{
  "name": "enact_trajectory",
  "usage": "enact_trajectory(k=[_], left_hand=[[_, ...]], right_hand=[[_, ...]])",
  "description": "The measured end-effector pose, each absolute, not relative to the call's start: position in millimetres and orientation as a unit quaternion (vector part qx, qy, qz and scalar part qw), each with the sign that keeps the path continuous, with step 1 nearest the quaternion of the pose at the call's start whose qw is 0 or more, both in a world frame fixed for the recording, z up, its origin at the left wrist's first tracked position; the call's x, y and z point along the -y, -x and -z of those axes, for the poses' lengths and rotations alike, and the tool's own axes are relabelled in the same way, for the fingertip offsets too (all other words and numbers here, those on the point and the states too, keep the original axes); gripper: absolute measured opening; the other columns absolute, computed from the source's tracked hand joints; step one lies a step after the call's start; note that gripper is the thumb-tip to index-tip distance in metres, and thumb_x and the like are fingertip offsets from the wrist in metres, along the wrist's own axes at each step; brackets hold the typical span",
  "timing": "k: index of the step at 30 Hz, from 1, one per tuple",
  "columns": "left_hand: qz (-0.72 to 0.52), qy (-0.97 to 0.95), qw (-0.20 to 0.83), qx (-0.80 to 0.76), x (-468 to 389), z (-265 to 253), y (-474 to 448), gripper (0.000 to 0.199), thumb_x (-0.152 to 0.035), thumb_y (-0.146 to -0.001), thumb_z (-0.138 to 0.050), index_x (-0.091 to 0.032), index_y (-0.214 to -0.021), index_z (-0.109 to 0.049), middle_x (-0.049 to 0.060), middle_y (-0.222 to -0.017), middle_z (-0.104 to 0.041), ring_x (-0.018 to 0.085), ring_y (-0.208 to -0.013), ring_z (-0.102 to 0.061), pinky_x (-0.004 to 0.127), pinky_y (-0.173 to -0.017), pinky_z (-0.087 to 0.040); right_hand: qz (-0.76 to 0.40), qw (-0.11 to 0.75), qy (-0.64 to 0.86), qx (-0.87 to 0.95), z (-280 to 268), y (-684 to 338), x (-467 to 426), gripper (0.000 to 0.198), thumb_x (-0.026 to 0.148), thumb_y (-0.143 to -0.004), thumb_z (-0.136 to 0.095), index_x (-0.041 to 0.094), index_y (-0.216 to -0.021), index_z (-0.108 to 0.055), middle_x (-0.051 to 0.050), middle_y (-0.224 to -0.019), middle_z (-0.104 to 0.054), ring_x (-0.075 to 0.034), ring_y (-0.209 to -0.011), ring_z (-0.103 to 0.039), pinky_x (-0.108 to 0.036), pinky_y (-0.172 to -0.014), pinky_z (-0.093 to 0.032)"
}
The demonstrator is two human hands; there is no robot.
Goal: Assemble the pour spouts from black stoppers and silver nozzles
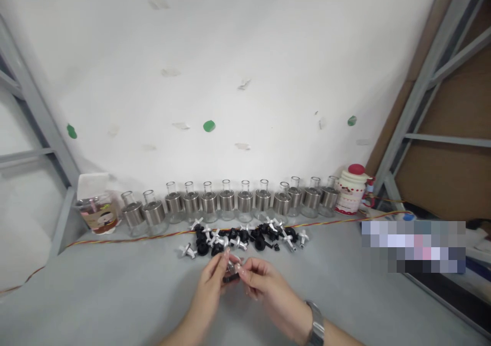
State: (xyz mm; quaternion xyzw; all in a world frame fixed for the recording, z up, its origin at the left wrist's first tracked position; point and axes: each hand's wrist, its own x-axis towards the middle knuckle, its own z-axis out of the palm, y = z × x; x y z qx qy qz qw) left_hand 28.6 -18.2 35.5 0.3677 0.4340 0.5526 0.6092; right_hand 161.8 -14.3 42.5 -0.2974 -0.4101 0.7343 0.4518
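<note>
My left hand [212,278] is closed around a small black plastic part [230,278], low over the grey tabletop. A silvery fitting [230,267] shows at the same spot, partly hidden by fingertips. My right hand [266,279] pinches at this fitting, thumb and forefinger together, its fingertips meeting those of the left. Just beyond both hands lies a loose pile of black plastic parts [260,241] and silver-white spouted fittings [187,251]. Behind the pile, a row of several glass bottles with brushed-metal sleeves [245,201] stands along the wall.
A red and yellow twisted wire [143,238] runs across the grey table [95,289] before the bottles. On the left stands a clear container [100,214] with brown contents; on the right, a cream jar [350,192] with a red top. Grey metal frames [414,90] flank both sides.
</note>
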Motion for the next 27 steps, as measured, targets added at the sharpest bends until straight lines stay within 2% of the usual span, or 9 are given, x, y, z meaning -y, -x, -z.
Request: enact_trajectory(k=[5,10,19,22,27], left_hand=[[-0.545,-0.384,0.593,-0.451,25.7,-37.4,-30.1,0.029,-0.05,-0.071,-0.058,-0.021,-0.076,-0.058,0.0,-0.085,-0.068,0.021,-0.074,-0.065,0.027,-0.059,-0.05],[-0.523,-0.399,0.614,-0.436,27.2,-40.4,-30.4,0.038,-0.05,-0.068,-0.062,-0.02,-0.091,-0.062,0.004,-0.093,-0.069,0.023,-0.068,-0.068,0.033,-0.065,-0.052],[-0.518,-0.346,0.644,-0.444,26.4,-48.2,-30.3,0.043,-0.051,-0.06,-0.069,-0.014,-0.082,-0.07,0.006,-0.081,-0.073,0.024,-0.072,-0.068,0.036,-0.079,-0.049],[-0.54,-0.32,0.646,-0.435,30.8,-53.0,-33.9,0.043,-0.049,-0.058,-0.071,-0.013,-0.081,-0.071,0.009,-0.088,-0.072,0.025,-0.08,-0.067,0.037,-0.087,-0.046],[-0.541,-0.319,0.667,-0.402,34.8,-52.5,-33.7,0.041,-0.048,-0.059,-0.071,-0.014,-0.084,-0.071,0.01,-0.098,-0.069,0.028,-0.089,-0.065,0.04,-0.091,-0.044]], right_hand=[[-0.72,0.449,0.317,0.425,-43.5,-160.1,19.7,0.035,0.043,-0.054,-0.076,0.016,-0.055,-0.053,0.007,-0.046,-0.042,-0.006,-0.045,-0.029,-0.023,-0.046,-0.016],[-0.728,0.467,0.303,0.4,-42.4,-162.2,17.6,0.033,0.041,-0.055,-0.076,0.016,-0.058,-0.053,0.006,-0.047,-0.044,-0.006,-0.047,-0.03,-0.023,-0.049,-0.018],[-0.7,0.493,0.322,0.404,-44.4,-164.1,18.7,0.033,0.04,-0.059,-0.074,0.017,-0.059,-0.051,0.008,-0.047,-0.04,-0.006,-0.044,-0.029,-0.023,-0.046,-0.017],[-0.696,0.503,0.324,0.396,-47.4,-163.3,21.0,0.035,0.042,-0.058,-0.073,0.017,-0.058,-0.048,0.008,-0.047,-0.039,-0.004,-0.041,-0.026,-0.023,-0.044,-0.014],[-0.709,0.504,0.31,0.383,-50.7,-163.7,21.4,0.038,0.042,-0.056,-0.075,0.017,-0.057,-0.046,0.009,-0.047,-0.039,-0.003,-0.04,-0.024,-0.024,-0.044,-0.012]])
